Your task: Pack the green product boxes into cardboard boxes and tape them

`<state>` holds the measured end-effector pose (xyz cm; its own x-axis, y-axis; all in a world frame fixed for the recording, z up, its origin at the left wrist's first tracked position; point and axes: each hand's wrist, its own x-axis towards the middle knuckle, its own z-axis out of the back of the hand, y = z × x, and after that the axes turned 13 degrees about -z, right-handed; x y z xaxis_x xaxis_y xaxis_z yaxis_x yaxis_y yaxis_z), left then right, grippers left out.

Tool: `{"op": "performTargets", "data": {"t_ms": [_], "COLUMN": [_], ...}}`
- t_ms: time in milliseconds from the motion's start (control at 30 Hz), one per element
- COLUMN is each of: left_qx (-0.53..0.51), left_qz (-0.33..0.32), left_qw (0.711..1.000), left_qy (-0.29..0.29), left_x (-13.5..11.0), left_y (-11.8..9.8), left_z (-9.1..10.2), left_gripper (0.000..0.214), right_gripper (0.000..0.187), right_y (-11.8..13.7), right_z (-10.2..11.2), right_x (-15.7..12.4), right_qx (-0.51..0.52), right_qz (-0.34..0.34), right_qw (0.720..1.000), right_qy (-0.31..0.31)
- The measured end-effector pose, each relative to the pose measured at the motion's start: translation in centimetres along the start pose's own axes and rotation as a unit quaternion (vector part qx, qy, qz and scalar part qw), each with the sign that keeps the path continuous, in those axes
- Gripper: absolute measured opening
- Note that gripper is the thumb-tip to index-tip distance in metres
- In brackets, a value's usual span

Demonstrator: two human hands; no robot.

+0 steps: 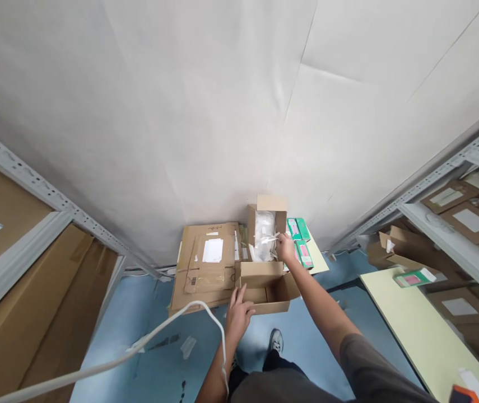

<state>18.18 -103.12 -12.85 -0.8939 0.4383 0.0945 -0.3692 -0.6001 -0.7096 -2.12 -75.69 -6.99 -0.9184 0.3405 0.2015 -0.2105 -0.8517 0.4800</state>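
My left hand point(238, 311) rests with fingers spread on the near edge of a small open cardboard box point(269, 287) on the floor. My right hand point(285, 247) reaches further, to a second open cardboard box point(265, 208) standing behind it, and pinches a clear plastic bag point(263, 238) that fills that box. Two green and pink packets point(300, 239) lie just right of my right hand on a pale board.
Flattened cardboard point(205, 263) lies left of the boxes on the blue floor. Metal shelving with brown cartons stands at the left point(24, 268) and the right point(466, 224). A pale green board point(424, 330) with a green packet point(414, 277) lies at right. A white cable point(147, 338) crosses the foreground.
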Motion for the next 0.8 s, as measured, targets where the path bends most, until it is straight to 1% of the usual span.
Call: {"op": "performTargets", "data": {"t_ms": [100,167,267,367,433,500,533,567,633,667,700,800], "left_qx": [0.005,0.01,0.016,0.022,0.028,0.038,0.043,0.049,0.061,0.066,0.069,0.07], "left_qz": [-0.013,-0.019,-0.031,-0.053,-0.068,-0.081,-0.086,-0.089,-0.093,-0.095,-0.098,-0.123], "left_qw": [1.0,1.0,0.999,0.998,0.997,0.996,0.995,0.995,0.993,0.993,0.992,0.989], "left_qy": [-0.005,-0.007,-0.004,-0.002,0.001,0.01,0.015,0.02,0.025,0.026,0.028,0.046], "left_x": [0.3,0.5,1.1,1.9,2.5,3.2,3.6,4.0,4.9,5.5,6.1,8.4], "left_y": [0.0,-0.4,-1.4,-3.0,-4.7,-6.8,-8.1,-9.4,-12.3,-13.8,-15.2,-19.1], "left_z": [0.3,0.4,0.4,-0.2,-1.1,-2.5,-3.4,-4.4,-6.9,-8.3,-9.7,-14.5], "left_gripper": [0.02,0.018,0.017,0.018,0.017,0.015,0.015,0.015,0.018,0.019,0.02,0.018], "right_gripper": [0.022,0.023,0.023,0.023,0.024,0.028,0.034,0.044,0.069,0.077,0.08,0.067], "right_y": [0.5,0.6,-0.3,-2.9,-5.5,-8.7,-10.5,-12.3,-16.2,-18.2,-20.2,-26.2], "right_z": [1.7,3.5,6.4,8.8,10.0,11.2,11.9,12.8,14.9,16.2,17.6,22.0], "right_x": [0.2,-0.3,-2.8,-6.9,-9.8,-12.1,-13.0,-13.7,-14.5,-14.8,-15.0,-16.0], "right_qx": [0.084,0.121,0.14,0.138,0.13,0.109,0.096,0.084,0.073,0.074,0.079,0.103], "right_qz": [0.005,0.011,0.004,-0.007,-0.01,-0.014,-0.018,-0.024,-0.041,-0.051,-0.061,-0.088], "right_qw": [0.995,0.991,0.99,0.989,0.987,0.981,0.976,0.971,0.964,0.964,0.965,0.975], "right_qy": [-0.046,-0.05,-0.021,0.042,0.097,0.16,0.192,0.221,0.253,0.252,0.241,0.175]}}
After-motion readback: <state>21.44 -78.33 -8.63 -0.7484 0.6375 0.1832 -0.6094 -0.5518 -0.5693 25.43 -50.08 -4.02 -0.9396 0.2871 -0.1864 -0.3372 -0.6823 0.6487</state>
